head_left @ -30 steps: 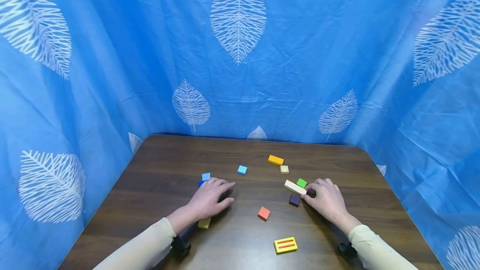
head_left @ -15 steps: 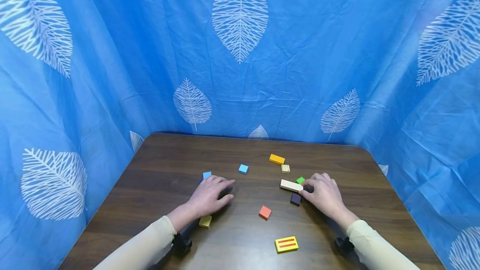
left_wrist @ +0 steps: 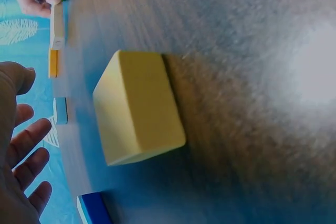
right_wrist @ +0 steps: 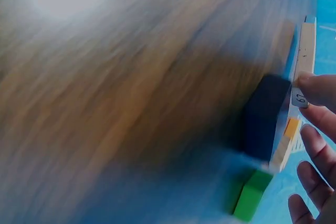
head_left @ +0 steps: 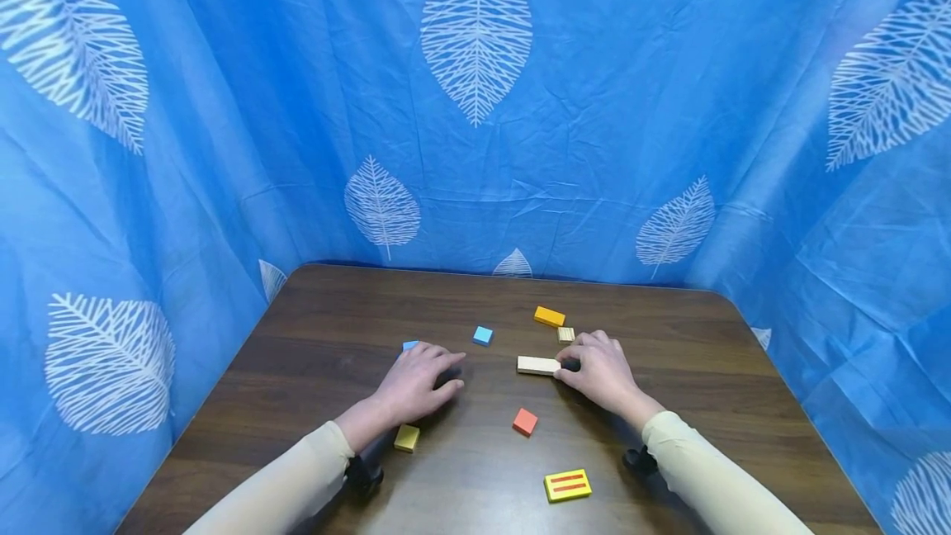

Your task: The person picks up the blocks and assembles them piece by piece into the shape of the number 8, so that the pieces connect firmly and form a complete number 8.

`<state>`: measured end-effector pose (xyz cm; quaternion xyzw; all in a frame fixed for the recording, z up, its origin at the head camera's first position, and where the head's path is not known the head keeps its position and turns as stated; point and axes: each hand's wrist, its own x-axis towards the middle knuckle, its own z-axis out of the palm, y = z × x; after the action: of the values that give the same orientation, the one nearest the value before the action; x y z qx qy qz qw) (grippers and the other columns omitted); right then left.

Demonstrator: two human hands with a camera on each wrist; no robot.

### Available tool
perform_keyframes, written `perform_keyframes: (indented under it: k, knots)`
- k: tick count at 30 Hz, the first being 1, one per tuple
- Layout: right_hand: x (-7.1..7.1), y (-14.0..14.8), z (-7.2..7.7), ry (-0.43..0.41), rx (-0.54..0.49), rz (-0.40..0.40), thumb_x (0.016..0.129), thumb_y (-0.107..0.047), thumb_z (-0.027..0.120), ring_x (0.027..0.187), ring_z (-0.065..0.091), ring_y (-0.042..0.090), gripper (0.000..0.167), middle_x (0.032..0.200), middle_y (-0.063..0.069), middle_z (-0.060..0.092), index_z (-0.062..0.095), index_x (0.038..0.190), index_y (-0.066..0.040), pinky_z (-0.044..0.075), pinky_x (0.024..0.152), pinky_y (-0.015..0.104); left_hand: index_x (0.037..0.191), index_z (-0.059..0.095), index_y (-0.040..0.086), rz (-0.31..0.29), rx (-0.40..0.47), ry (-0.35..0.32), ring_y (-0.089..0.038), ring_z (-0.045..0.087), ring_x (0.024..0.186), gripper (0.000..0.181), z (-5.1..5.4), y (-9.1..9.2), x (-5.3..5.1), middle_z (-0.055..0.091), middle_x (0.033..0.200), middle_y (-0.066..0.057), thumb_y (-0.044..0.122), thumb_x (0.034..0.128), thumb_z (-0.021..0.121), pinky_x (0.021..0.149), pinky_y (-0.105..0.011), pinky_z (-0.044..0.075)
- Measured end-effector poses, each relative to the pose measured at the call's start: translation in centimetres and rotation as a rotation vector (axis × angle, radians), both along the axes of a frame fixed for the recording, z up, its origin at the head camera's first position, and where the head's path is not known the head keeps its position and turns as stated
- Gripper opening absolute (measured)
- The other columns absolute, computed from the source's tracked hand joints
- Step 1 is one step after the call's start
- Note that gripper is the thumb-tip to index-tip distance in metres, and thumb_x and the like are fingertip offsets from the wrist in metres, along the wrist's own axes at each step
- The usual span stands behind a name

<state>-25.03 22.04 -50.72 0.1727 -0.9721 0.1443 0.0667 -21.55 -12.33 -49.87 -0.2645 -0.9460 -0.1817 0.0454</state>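
My right hand (head_left: pixel 602 370) pinches the right end of a long cream wooden block (head_left: pixel 537 365) between thumb and fingers. In the right wrist view, that block (right_wrist: pixel 305 51) has a small printed mark on its held end. A dark block (right_wrist: pixel 265 116) and a green block (right_wrist: pixel 253 195) are near this hand, hidden behind it in the head view. On the left, my left hand (head_left: pixel 418 382) hovers palm down with loosely spread fingers, holding nothing. Partly behind it shows a light blue block (head_left: pixel 409 345). A yellowish block (head_left: pixel 406 437) lies by its wrist.
Around the brown table (head_left: pixel 334 304) lie another light blue block (head_left: pixel 482 336), an orange block (head_left: pixel 550 316), a striped block (head_left: pixel 566 335), a red block (head_left: pixel 524 422) and a yellow block with red stripes (head_left: pixel 568 485). A blue leaf-patterned curtain (head_left: pixel 579 147) hangs behind.
My right hand has moved left with the cream block, which has turned from slanted to nearly level across the table. My left hand has stayed in almost the same place.
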Motion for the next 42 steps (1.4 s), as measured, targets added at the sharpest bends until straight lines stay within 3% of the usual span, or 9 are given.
perform_keyframes:
  k: [7, 16, 22, 26, 34, 42]
  knots:
    - [-0.3, -1.7, -0.2, -0.001, -0.017, 0.048, 0.081, -0.035, 0.086, 0.094, 0.049, 0.020, 0.017, 0.090, -0.009, 0.059, 0.079, 0.093, -0.024, 0.038, 0.081, 0.044, 0.139, 0.065, 0.017, 0.026, -0.022, 0.001, -0.028, 0.054, 0.122, 0.047, 0.6, 0.3, -1.2, 0.066, 0.127, -0.003, 0.041, 0.0985, 0.067, 0.103, -0.053, 0.041]
    - [-0.8, -2.2, -0.4, -0.033, -0.018, 0.041, 0.082, -0.038, 0.085, 0.098, 0.049, 0.019, 0.018, 0.093, -0.011, 0.060, 0.079, 0.094, -0.026, 0.038, 0.085, 0.045, 0.139, 0.065, 0.019, 0.059, -0.043, -0.004, -0.028, 0.052, 0.124, 0.049, 1.9, 0.5, -3.3, 0.065, 0.128, -0.003, 0.044, 0.0977, 0.067, 0.106, -0.052, 0.038]
    - [-1.1, -2.3, -0.6, -0.070, -0.041, 0.034, 0.083, -0.037, 0.085, 0.103, 0.051, 0.021, 0.019, 0.096, -0.010, 0.064, 0.078, 0.096, -0.025, 0.040, 0.088, 0.046, 0.138, 0.066, 0.018, 0.066, -0.048, -0.037, -0.028, 0.052, 0.122, 0.048, 2.2, 1.3, -5.6, 0.065, 0.127, -0.004, 0.041, 0.0954, 0.072, 0.105, -0.051, 0.039]
    - [-1.2, -2.3, -0.7, -0.104, -0.079, 0.038, 0.084, -0.036, 0.085, 0.102, 0.054, 0.021, 0.019, 0.095, -0.011, 0.064, 0.077, 0.096, -0.024, 0.040, 0.086, 0.046, 0.138, 0.066, 0.018, 0.053, -0.044, -0.098, -0.030, 0.051, 0.125, 0.049, 2.4, 1.9, -7.2, 0.065, 0.132, -0.005, 0.040, 0.0952, 0.072, 0.106, -0.052, 0.039]
    - [-1.5, -2.4, -1.0, -0.146, -0.137, 0.046, 0.084, -0.033, 0.085, 0.100, 0.055, 0.018, 0.019, 0.093, -0.013, 0.064, 0.075, 0.097, -0.023, 0.042, 0.087, 0.047, 0.138, 0.066, 0.017, 0.043, -0.026, -0.218, -0.032, 0.048, 0.131, 0.045, 1.6, 2.5, -9.4, 0.062, 0.138, -0.006, 0.033, 0.0959, 0.072, 0.111, -0.053, 0.035]
    - [-1.3, -2.7, -0.9, -0.145, -0.159, 0.070, 0.084, -0.029, 0.086, 0.098, 0.055, 0.016, 0.020, 0.092, -0.013, 0.063, 0.076, 0.100, -0.021, 0.044, 0.088, 0.045, 0.130, 0.071, 0.016, 0.037, -0.003, -0.236, -0.031, 0.053, 0.124, 0.037, 0.1, 2.7, -10.5, 0.066, 0.130, -0.006, 0.028, 0.0947, 0.074, 0.107, -0.052, 0.039]
